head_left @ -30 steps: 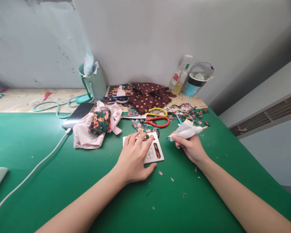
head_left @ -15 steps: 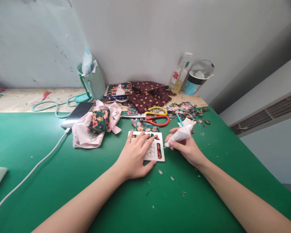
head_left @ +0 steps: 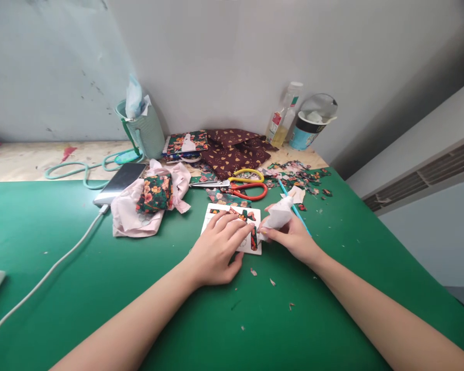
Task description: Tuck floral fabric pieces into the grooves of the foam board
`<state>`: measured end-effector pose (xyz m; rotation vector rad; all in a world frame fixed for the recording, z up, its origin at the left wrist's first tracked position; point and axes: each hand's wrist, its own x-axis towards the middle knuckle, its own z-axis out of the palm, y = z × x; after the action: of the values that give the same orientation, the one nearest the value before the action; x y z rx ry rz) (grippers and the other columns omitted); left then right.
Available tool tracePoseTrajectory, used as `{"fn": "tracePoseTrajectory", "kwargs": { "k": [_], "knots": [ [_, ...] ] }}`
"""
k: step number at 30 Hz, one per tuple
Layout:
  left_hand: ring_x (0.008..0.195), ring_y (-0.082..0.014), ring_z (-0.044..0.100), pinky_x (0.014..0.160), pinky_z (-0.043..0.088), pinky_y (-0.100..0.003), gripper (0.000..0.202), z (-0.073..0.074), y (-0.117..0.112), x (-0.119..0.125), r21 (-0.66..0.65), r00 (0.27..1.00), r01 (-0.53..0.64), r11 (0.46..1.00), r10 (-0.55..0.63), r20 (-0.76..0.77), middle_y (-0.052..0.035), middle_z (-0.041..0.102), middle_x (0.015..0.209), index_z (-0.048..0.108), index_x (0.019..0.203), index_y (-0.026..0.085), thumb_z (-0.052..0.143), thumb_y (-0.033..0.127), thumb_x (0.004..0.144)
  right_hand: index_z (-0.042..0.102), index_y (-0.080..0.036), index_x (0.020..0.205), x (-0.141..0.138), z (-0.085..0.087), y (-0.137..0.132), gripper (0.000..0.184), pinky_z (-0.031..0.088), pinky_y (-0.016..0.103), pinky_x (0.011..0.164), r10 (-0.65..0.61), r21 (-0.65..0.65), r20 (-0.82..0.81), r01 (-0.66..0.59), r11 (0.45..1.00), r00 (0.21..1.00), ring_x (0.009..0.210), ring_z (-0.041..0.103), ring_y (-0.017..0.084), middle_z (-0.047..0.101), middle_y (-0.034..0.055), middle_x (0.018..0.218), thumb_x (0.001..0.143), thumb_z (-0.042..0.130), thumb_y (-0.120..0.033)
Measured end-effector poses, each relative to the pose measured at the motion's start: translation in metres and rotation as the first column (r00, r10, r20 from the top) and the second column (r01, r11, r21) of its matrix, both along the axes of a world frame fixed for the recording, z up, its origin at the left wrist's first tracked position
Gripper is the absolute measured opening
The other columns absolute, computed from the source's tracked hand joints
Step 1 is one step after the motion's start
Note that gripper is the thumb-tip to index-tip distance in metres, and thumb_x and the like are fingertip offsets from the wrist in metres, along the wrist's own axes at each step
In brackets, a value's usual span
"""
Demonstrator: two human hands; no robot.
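My left hand [head_left: 218, 252] lies with its fingers spread across a small white board [head_left: 257, 248], pressing it on the green table. Dark floral fabric pieces fill cut-out shapes along the board's top and right side. The middle of the board is mostly hidden under my fingers. My right hand [head_left: 296, 241] is closed around a crumpled-looking white glue tube [head_left: 277, 216]. Its narrow end points down-left at the board's right edge, close to the floral strip; whether it touches, I cannot tell. A blue stick [head_left: 299, 219], perhaps a pen, lies partly behind my right hand.
Scissors [head_left: 247, 191] with yellow and red handles lie behind the board. Floral scraps [head_left: 297, 175], brown patterned cloth [head_left: 235, 152], a bottle [head_left: 284, 121] and a paper cup [head_left: 308, 129] are further back. A phone [head_left: 119, 183] and pink cloth [head_left: 135, 226] lie left.
My right hand has moved left with the glue tube, bringing its narrow end over the board's right edge. My left fingers have shifted slightly on the board. More of the blue stick shows.
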<state>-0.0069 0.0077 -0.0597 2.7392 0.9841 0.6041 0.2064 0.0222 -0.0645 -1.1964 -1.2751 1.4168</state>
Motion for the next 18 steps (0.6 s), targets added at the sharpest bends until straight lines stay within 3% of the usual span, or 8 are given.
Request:
{"fn": "tracePoseTrajectory", "kwargs": {
  "k": [6, 18],
  "knots": [
    [0.114, -0.0260, 0.050, 0.110, 0.027, -0.047, 0.057, 0.000, 0.000, 0.001, 0.007, 1.000, 0.026, 1.000, -0.026, 0.002, -0.0119, 0.058, 0.122, 0.038, 0.135, 0.011, 0.048, 0.019, 0.080, 0.049, -0.024, 0.095, 0.001, -0.006, 0.000, 0.046, 0.051, 0.030, 0.057, -0.010, 0.041, 0.035, 0.009, 0.999, 0.999, 0.071, 0.063, 0.018, 0.066, 0.0019, 0.086, 0.064, 0.080, -0.036],
    [0.114, -0.0236, 0.053, 0.111, 0.023, -0.047, 0.056, 0.000, 0.000, 0.001, 0.018, 1.000, 0.027, 0.999, -0.027, -0.010, -0.0122, 0.061, 0.120, 0.036, 0.135, 0.011, 0.048, 0.018, 0.080, 0.053, -0.023, 0.106, 0.005, -0.013, 0.001, 0.046, 0.055, 0.030, 0.065, 0.044, 0.088, 0.111, -0.053, 0.995, 0.993, 0.085, 0.066, 0.021, 0.067, 0.0050, 0.101, 0.068, 0.078, -0.034]
  ]
}}
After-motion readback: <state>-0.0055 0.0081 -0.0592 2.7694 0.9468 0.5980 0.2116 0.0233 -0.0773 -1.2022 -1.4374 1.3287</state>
